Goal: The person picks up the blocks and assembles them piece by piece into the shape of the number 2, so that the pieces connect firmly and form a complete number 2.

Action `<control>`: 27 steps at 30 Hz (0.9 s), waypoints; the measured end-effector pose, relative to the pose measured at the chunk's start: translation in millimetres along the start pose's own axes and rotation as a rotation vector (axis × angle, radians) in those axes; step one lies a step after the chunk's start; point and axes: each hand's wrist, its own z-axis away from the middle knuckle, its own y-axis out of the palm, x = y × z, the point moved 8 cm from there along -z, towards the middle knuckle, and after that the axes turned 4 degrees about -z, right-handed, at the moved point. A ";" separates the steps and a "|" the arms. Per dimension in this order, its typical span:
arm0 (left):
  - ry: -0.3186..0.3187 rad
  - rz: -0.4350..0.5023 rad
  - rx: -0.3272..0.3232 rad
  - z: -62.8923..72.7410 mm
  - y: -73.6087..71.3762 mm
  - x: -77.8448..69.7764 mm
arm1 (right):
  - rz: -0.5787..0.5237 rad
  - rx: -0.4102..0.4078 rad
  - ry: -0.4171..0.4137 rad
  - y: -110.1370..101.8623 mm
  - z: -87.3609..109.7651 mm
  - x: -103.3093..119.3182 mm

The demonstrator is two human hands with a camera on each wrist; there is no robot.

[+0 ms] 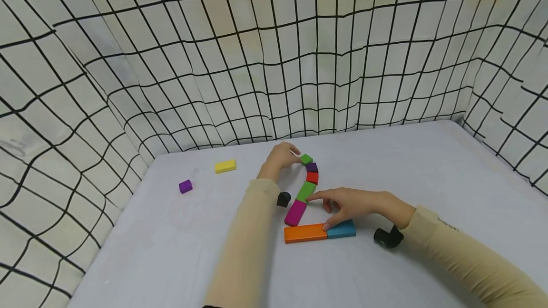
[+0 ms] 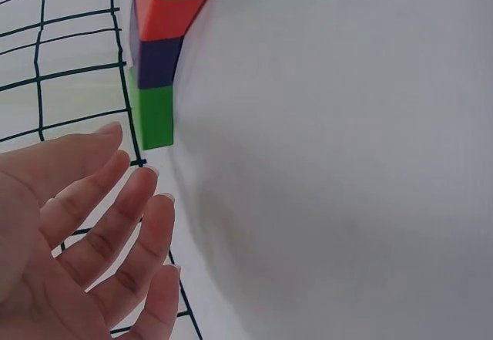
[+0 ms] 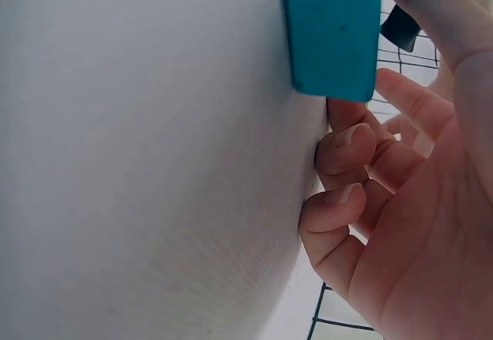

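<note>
A curved row of blocks runs toward me in the head view: small green block [image 1: 306,158], dark purple block [image 1: 311,167], red block [image 1: 312,178], longer green block [image 1: 306,191] and magenta block [image 1: 295,213]. Below it, an orange block [image 1: 305,233] and a blue block [image 1: 341,229] lie end to end. My left hand [image 1: 280,156] is beside the small green block, its fingers loose and holding nothing in the left wrist view. My right hand [image 1: 357,202] spans the gap, index fingertip at the longer green block, thumb at the orange-blue joint. Its other fingers bend against the table.
A yellow block [image 1: 225,166] and a small purple block [image 1: 185,186] lie apart on the left of the white table [image 1: 171,251]. White walls with a black grid [image 1: 282,61] enclose the back and sides. Black wrist cameras hang under both forearms.
</note>
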 end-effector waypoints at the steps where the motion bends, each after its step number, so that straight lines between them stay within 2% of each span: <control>1: 0.014 0.001 -0.003 1.5 -2.9 -0.1 | -0.001 0.001 0.004 0.2 0.0 -0.1; 7: 0.080 -0.012 -0.028 4.8 -20.0 2.7 | 0.001 0.003 0.018 0.3 1.0 0.5; 15: 0.100 0.095 -0.097 11.0 -46.5 13.6 | 0.017 -0.001 0.014 -0.1 0.8 1.3; 20: 0.136 0.103 -0.157 17.4 -60.5 18.6 | 0.014 -0.002 0.008 0.0 0.0 1.2; 27: 0.180 0.106 -0.197 29.6 -70.9 29.1 | 0.019 0.004 0.029 1.8 -0.2 2.2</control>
